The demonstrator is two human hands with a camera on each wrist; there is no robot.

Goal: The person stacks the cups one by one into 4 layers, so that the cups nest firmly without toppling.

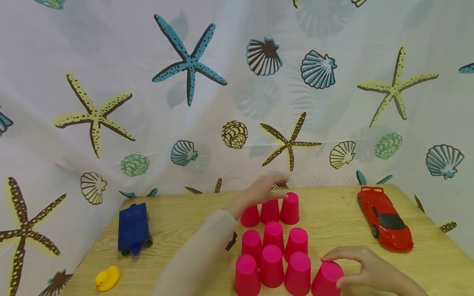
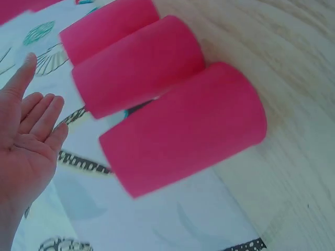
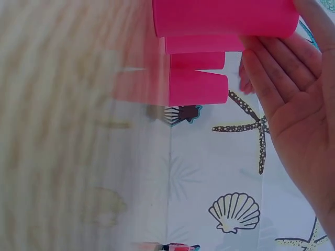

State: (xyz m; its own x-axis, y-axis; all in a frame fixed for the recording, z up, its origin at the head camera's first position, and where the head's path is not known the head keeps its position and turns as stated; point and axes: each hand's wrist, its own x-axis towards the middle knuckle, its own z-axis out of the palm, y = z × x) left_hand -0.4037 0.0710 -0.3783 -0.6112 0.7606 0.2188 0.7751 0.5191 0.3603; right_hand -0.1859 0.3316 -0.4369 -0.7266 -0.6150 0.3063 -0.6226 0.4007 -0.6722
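Note:
Several pink plastic cups stand upside down on the table in rows. At the front right end, my right hand (image 1: 364, 266) grips a pink cup (image 1: 326, 281) near its top, thumb on one side and fingers on the other. In the right wrist view that cup (image 3: 225, 18) lies between the thumb and fingers. My left hand (image 1: 262, 190) is stretched over the back row, beside the rightmost back cup (image 1: 290, 209), and hides parts of the others. The left wrist view shows its fingers (image 2: 44, 117) spread loosely, apart from the cups (image 2: 183, 130).
A red toy car (image 1: 385, 220) sits at the right, a dark blue toy vehicle (image 1: 133, 228) at the left. Nearer stands a yellow rubber duck (image 1: 107, 278). A small black object (image 1: 231, 241) shows partly behind my left sleeve. A patterned curtain (image 1: 237, 94) hangs behind the table.

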